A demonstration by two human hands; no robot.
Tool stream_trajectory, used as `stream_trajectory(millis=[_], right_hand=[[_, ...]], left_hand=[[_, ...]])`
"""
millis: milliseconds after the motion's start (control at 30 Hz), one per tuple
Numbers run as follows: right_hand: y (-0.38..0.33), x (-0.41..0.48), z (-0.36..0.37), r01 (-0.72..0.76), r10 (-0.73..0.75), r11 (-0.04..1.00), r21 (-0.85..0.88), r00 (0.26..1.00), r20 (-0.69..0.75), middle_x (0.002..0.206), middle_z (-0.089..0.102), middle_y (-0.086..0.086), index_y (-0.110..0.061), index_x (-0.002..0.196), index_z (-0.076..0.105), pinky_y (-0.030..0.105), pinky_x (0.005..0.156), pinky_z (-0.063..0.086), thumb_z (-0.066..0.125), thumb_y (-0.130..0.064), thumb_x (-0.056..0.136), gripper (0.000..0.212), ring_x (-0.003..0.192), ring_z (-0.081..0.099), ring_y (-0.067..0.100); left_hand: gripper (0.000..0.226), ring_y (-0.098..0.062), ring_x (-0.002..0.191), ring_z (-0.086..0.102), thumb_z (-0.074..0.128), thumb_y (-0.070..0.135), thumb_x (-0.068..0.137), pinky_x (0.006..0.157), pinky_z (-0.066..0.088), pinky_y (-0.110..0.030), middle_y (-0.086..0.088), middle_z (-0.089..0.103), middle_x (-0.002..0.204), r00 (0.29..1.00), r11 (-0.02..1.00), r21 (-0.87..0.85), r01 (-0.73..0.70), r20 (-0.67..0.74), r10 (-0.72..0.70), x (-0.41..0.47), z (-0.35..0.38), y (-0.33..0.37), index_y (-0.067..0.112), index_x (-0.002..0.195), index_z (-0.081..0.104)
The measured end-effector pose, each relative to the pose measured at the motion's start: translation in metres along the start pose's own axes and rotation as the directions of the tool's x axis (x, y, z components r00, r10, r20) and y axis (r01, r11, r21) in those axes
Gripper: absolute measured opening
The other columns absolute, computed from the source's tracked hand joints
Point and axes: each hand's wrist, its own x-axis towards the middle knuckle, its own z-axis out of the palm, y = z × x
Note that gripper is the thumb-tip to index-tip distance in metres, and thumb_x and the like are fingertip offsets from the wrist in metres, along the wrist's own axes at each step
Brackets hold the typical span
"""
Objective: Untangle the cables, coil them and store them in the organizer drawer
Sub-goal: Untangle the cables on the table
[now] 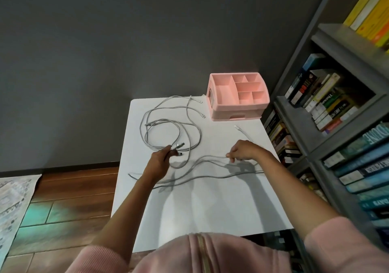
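Several grey cables (168,125) lie in tangled loops on the white table (206,205), their plugs scattered toward the far side. My left hand (161,159) pinches a bundle of cable ends with metal plugs near the loops. My right hand (244,149) grips a grey cable strand that runs left across the table. A white cable end (236,127) lies beyond my right hand. The pink organizer (237,97) stands at the far right corner, its top compartments bare and its front drawer shut.
A grey bookshelf (336,125) packed with books stands close along the table's right side. A dark wall lies behind the table. Wooden floor and a pale rug (14,199) are to the left.
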Motion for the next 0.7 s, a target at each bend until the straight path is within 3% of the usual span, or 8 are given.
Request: stream_trajectory(millis=[133,233,367,467,533,567,633,700], right_hand=[[-0.035,-0.008,-0.002,0.126,-0.127,0.988,0.089,0.992,0.005,0.059,0.050,-0.003,-0.022,0.064,0.065,0.023,0.056,0.034,0.060,-0.036,0.090,0.031,0.055,0.043,0.012],[-0.045,-0.009,-0.002,0.158,-0.161,0.980,0.121,0.987,0.013,0.066,0.053,-0.001,-0.024,0.061,0.064,0.025,0.061,0.037,0.059,-0.038,0.090,0.032,0.063,0.047,0.013],[-0.020,-0.015,-0.018,0.197,-0.191,0.961,0.193,0.980,-0.054,0.072,0.054,0.004,-0.022,0.057,0.059,0.027,0.068,0.036,0.057,-0.041,0.091,0.039,0.068,0.047,0.014],[0.018,-0.017,-0.029,0.185,-0.132,0.926,0.329,0.975,-0.176,0.059,0.044,0.000,-0.018,0.053,0.049,0.027,0.060,0.030,0.057,-0.043,0.091,0.046,0.060,0.039,0.016],[0.044,-0.013,-0.032,0.178,-0.051,0.872,0.457,0.960,-0.276,0.063,0.051,0.000,-0.017,0.056,0.057,0.025,0.064,0.036,0.061,-0.037,0.090,0.040,0.067,0.048,0.015],[0.056,-0.010,-0.034,0.174,-0.001,0.839,0.515,0.948,-0.319,0.069,0.055,0.002,-0.009,0.064,0.065,0.021,0.065,0.039,0.063,-0.031,0.090,0.034,0.074,0.053,0.015],[0.075,-0.007,-0.036,0.148,0.084,0.829,0.539,0.920,-0.382,0.070,0.050,0.006,0.011,0.072,0.063,0.021,0.058,0.036,0.062,-0.021,0.089,0.037,0.074,0.051,0.014],[0.086,-0.008,-0.038,0.135,0.111,0.852,0.507,0.898,-0.426,0.053,0.036,-0.001,-0.003,0.051,0.047,0.027,0.054,0.022,0.061,-0.017,0.088,0.042,0.056,0.037,0.009]], left_hand=[[0.027,-0.024,0.068,0.060,0.039,0.017,0.101,0.058,0.050,-0.021,-0.003,0.070,0.100,0.996,0.998,-0.065,-0.013,0.091,0.019,0.023,0.026,0.041,0.008,0.104,0.064],[0.027,-0.028,0.071,0.059,0.037,0.019,0.102,0.052,0.044,-0.018,-0.002,0.069,0.094,0.977,0.998,-0.052,-0.044,0.205,0.054,0.026,0.044,0.056,0.008,0.101,0.063],[0.027,-0.025,0.069,0.047,0.034,0.024,0.098,0.064,0.029,-0.026,0.010,0.045,0.067,0.947,0.971,0.076,-0.225,0.250,0.200,0.027,0.042,0.051,0.015,0.077,0.048],[0.030,-0.028,0.068,0.049,0.034,0.024,0.092,0.063,0.028,-0.025,0.007,0.048,0.067,0.944,0.953,0.116,-0.280,0.215,0.251,0.032,0.026,0.045,0.006,0.076,0.052],[0.025,-0.029,0.067,0.050,0.037,0.019,0.089,0.061,0.026,-0.023,-0.004,0.051,0.068,0.953,0.954,0.131,-0.270,0.179,0.245,0.036,0.019,0.042,0.004,0.076,0.052],[0.023,-0.029,0.067,0.050,0.037,0.019,0.089,0.060,0.025,-0.023,-0.003,0.051,0.067,0.959,0.958,0.128,-0.258,0.154,0.238,0.039,0.016,0.037,0.007,0.075,0.051],[0.021,-0.029,0.067,0.049,0.036,0.025,0.090,0.061,0.027,-0.025,0.003,0.047,0.065,0.964,0.960,0.140,-0.244,0.144,0.224,0.042,0.011,0.031,0.015,0.075,0.047],[0.021,-0.025,0.067,0.047,0.035,0.028,0.091,0.063,0.030,-0.026,0.009,0.045,0.064,0.960,0.960,0.141,-0.242,0.179,0.216,0.040,0.014,0.031,0.020,0.075,0.044]])
